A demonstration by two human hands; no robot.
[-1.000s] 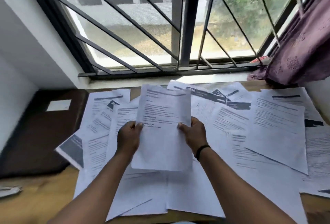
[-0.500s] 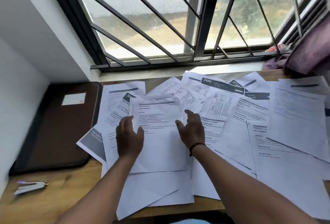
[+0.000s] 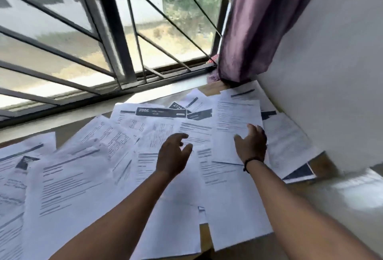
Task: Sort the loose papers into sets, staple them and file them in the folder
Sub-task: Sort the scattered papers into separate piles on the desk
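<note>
Across the wooden desk, loose papers lie fanned and overlapping, from nine o'clock round to three. My left hand hovers at centre, fingers loosely spread, gripping nothing. My right hand, at two o'clock, reaches open over a sheet; contact unclear. Purple curtain hangs at one o'clock.

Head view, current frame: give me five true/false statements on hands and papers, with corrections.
1. Both hands hold nothing. True: left hand and right hand reach over the papers with loose fingers.
2. The right wrist bears a dark band. True.
3. The folder lies beside the left hand. False: no folder is in view.
4. The curtain is green. False: it is purple.
5. The papers are in one neat stack. False: they lie spread and overlapping across the table.
</note>
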